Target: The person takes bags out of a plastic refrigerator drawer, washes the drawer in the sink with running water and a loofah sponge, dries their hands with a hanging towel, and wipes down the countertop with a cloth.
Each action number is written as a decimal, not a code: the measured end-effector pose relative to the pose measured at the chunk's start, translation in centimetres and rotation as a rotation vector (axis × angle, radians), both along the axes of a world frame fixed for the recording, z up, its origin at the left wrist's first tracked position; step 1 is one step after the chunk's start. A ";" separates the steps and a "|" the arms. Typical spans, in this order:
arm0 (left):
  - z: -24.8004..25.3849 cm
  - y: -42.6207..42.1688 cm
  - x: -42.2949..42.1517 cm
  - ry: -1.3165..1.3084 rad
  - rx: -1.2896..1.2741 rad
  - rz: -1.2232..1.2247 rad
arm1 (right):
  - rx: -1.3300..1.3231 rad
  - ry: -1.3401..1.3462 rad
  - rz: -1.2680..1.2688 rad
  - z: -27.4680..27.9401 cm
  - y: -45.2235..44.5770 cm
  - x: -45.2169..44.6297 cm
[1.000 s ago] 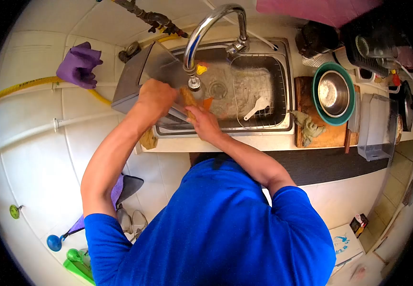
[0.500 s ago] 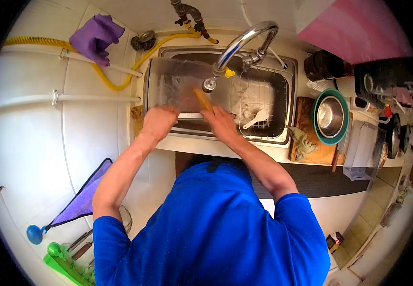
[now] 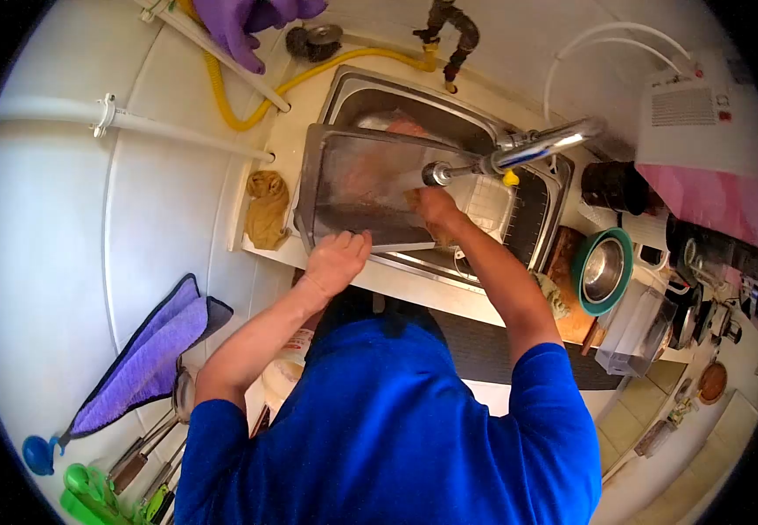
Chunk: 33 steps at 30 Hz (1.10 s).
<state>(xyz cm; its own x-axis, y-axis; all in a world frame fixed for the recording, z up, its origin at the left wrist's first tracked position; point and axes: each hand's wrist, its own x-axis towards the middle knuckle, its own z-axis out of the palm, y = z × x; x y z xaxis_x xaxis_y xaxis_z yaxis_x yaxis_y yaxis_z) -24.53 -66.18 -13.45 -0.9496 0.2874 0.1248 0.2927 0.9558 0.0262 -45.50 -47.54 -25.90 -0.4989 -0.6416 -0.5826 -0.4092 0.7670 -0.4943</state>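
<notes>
A translucent plastic bin [image 3: 357,144] lies tilted over the left part of the steel sink, its inside facing me. My left hand [image 3: 341,261] is closed on its near rim. Under the faucet head [image 3: 436,173], my right hand [image 3: 438,210] is over the bin's right part, fingers closed round a yellowish-brown, sponge-like piece [image 3: 412,199]. My fingers mostly cover that piece. Something reddish [image 3: 407,128] shows in the sink basin behind the bin.
The sink [image 3: 344,80] holds a wire rack [image 3: 491,206] on its right side. A brown cloth [image 3: 267,210] lies on the left counter. Rightward are a green basin [image 3: 587,296] with a metal bowl [image 3: 604,269] inside and another clear bin [image 3: 632,337]. Purple gloves [image 3: 248,22] hang on the pipe.
The bin has turned and its inside faces me more. My right hand has moved onto its right part under the faucet; my left hand grips the near rim. The view has rotated.
</notes>
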 end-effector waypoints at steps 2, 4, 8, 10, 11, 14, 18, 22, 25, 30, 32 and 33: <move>-0.2 0.6 0.4 0.016 -0.043 -0.007 | 0.059 0.088 -0.235 -5.1 0.0 -0.4; -1.1 1.2 0.9 0.029 -0.022 0.018 | -0.187 0.005 -0.518 -7.8 0.0 -0.6; -2.3 1.7 1.4 0.056 -0.006 0.066 | 0.178 0.225 0.317 -9.7 0.5 3.6; -2.4 1.8 2.1 0.039 -0.004 0.057 | 0.093 0.072 0.122 -9.1 -0.1 5.9; -2.5 1.6 2.1 0.032 -0.020 0.043 | -0.007 -0.070 -0.082 -8.7 -1.0 6.5; -2.7 1.8 2.1 0.062 -0.038 0.044 | -0.455 -0.369 -0.080 -1.0 -5.7 8.0; -3.0 2.4 2.8 -0.102 -0.001 0.048 | -0.660 -0.526 0.135 2.4 -8.9 9.0; -3.0 3.0 2.5 -0.050 0.010 0.095 | -0.391 -0.434 -0.093 -7.3 -0.9 7.1; -2.8 3.5 2.1 -0.077 0.034 0.092 | -0.247 -0.426 -0.251 -8.4 2.0 7.3; -3.6 3.6 1.9 -0.085 0.035 0.150 | -0.553 -0.373 -0.044 2.0 0.9 7.7; -4.0 3.5 1.6 -0.095 0.024 0.166 | -0.582 -0.267 -0.069 0.3 2.6 9.6; -3.9 3.7 1.7 -0.108 0.021 0.182 | -0.600 -0.163 -0.094 0.3 3.2 10.3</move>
